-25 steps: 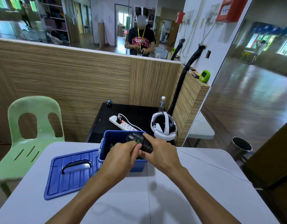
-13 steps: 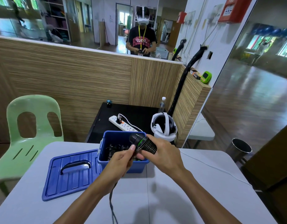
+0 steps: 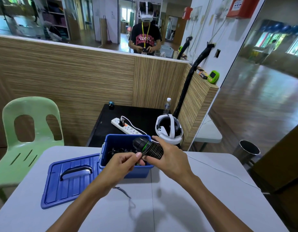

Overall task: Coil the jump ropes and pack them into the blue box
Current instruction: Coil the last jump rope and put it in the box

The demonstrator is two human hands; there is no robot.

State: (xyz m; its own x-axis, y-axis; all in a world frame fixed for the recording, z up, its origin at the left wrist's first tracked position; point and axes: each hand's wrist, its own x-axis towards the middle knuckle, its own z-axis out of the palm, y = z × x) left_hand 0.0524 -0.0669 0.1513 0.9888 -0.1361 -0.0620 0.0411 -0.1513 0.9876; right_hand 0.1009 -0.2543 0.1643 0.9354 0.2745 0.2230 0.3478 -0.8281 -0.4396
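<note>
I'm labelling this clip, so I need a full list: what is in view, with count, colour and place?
jump rope handle: one, black with green ring, held over the box
rope cord: one, dark, hanging below the left hand
blue box: one, open, centre of the table, dark ropes inside
lid: one, blue, flat on the table left of the box
table: one, white-grey, foreground
chair: one, pale green, left
power strip: one, white, on the black side table
headset: one, white, behind the box
water bottle: one, clear, by the wall
bin: one, metal, floor right
left hand: pinches near the handle's lower end
right hand: grips the handle
</note>
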